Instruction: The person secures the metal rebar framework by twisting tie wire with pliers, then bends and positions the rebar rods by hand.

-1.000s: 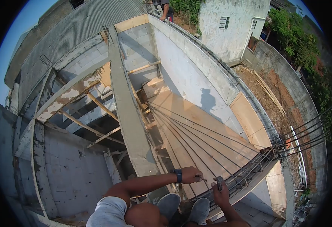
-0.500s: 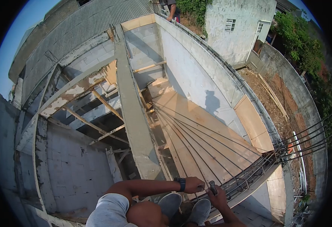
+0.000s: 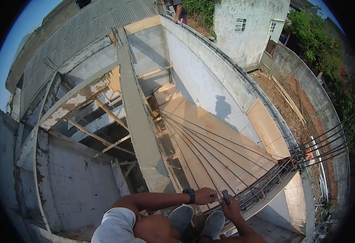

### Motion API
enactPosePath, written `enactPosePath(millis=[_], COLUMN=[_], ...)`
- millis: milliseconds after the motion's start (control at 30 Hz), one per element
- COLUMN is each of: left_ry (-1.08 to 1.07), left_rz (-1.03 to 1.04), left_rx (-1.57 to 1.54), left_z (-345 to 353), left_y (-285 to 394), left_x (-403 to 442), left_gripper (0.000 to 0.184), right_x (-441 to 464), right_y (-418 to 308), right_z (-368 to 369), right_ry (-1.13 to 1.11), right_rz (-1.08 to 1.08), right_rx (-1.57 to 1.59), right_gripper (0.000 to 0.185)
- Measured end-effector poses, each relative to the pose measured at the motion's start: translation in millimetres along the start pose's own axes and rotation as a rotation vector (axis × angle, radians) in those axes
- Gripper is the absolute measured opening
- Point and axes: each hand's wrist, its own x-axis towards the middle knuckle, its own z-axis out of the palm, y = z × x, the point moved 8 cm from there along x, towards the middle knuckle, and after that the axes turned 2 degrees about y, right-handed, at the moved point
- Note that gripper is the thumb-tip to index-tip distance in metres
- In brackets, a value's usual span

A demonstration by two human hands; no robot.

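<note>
My left hand (image 3: 205, 196), with a dark watch (image 3: 190, 195) on the wrist, is closed near the ends of the steel bars; what its fingers pinch is too small to make out. Just right of it, my right hand (image 3: 231, 207) is wrapped round a short dark metal tool that looks like pincers (image 3: 226, 196), its head pointing up. Both hands are close together above the near end of a rebar cage (image 3: 262, 190). Several long rebars (image 3: 209, 148) fan out from this cage across the plywood deck (image 3: 226, 121).
My shoes (image 3: 214, 224) are right below my hands. A concrete beam (image 3: 139, 125) runs away on the left, beside deep openings crossed by wooden props (image 3: 98, 135). Bar ends (image 3: 327, 141) stick out at the right. Another person (image 3: 177, 9) is at the far wall.
The view has shifted slightly, so the scene sits a little further left and up. Both hands stay close together by the bars, with the tool still in my right hand.
</note>
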Motion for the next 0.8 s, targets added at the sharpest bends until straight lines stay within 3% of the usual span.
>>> enactPosePath(millis=[333,467,567,800], left_ry=[-0.184,-0.1,-0.161,-0.177], left_rz=[0.04,0.034,-0.306,-0.461], left_rx=[0.013,-0.108,-0.308,-0.557], left_z=[4,7,13,22], left_y=[4,-6,-16,-28], left_x=[6,9,0,-15], left_gripper=[0.028,0.028,0.025,0.024], right_x=[-1,0,-1,-5], right_y=[9,5,-10,-12], right_z=[4,-1,-5,2], right_ry=[-0.137,-0.106,-0.093,-0.087], right_rz=[-0.099,-0.109,-0.13,-0.153], right_rx=[-0.089,-0.083,-0.097,-0.072], right_gripper=[0.028,0.027,0.026,0.022])
